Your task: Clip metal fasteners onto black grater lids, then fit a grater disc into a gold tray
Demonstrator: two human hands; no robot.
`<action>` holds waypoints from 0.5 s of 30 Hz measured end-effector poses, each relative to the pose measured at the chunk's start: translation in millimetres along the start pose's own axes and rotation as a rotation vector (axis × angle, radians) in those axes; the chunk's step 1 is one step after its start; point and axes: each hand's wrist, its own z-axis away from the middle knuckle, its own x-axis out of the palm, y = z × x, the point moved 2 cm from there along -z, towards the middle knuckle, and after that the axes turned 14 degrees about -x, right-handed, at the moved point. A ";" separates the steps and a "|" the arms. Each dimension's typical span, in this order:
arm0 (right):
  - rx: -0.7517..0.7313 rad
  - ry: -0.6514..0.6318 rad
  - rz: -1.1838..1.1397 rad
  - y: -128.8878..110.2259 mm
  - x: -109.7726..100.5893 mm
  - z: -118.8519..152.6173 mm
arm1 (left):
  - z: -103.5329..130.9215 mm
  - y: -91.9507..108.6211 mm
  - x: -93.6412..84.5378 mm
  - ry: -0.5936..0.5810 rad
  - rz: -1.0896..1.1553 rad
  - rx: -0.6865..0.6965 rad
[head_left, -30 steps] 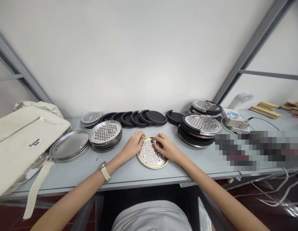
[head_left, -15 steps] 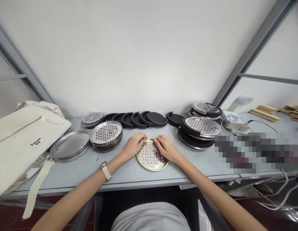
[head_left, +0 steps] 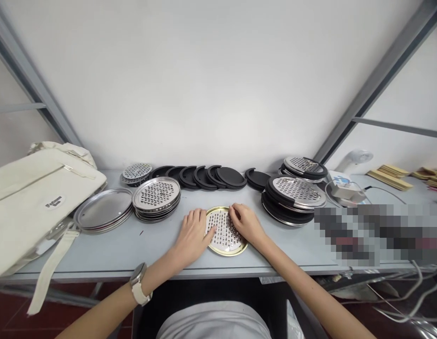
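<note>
A round grater plate with a gold-coloured rim (head_left: 224, 235) lies on the table in front of me. My left hand (head_left: 194, 234) rests at its left edge, fingers side by side, the thumb over the grating surface. My right hand (head_left: 247, 222) has its curled fingers on the upper right rim, gripping the plate there. Left of the plate is a stack of silver grater plates (head_left: 157, 194), and further left a stack of smooth round metal lids (head_left: 104, 208). Graters with black rims (head_left: 295, 190) are piled on the right.
Black round holders (head_left: 230, 177) lie overlapped in a row along the wall. A cream bag (head_left: 38, 202) covers the left end, its strap hanging over the edge. At the right are a white box with cables (head_left: 345, 190) and yellowish strips (head_left: 389, 178). A blurred patch hides part of the tabletop.
My left hand has shifted down and left along the plate's edge, its thumb now over the surface. My right hand stays on the rim. The view has tilted slightly.
</note>
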 end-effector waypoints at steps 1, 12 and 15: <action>0.016 0.000 -0.002 -0.1 -0.5 -0.1 | 2.3 0.3 0.5 -0.004 0.002 -0.001; -0.110 0.054 -0.118 1.0 -4.4 -5.6 | 4.3 -6.7 5.2 -0.012 0.109 0.032; -0.130 0.030 -0.161 -0.5 -3.0 -5.5 | 4.3 -7.1 5.7 0.001 0.102 0.037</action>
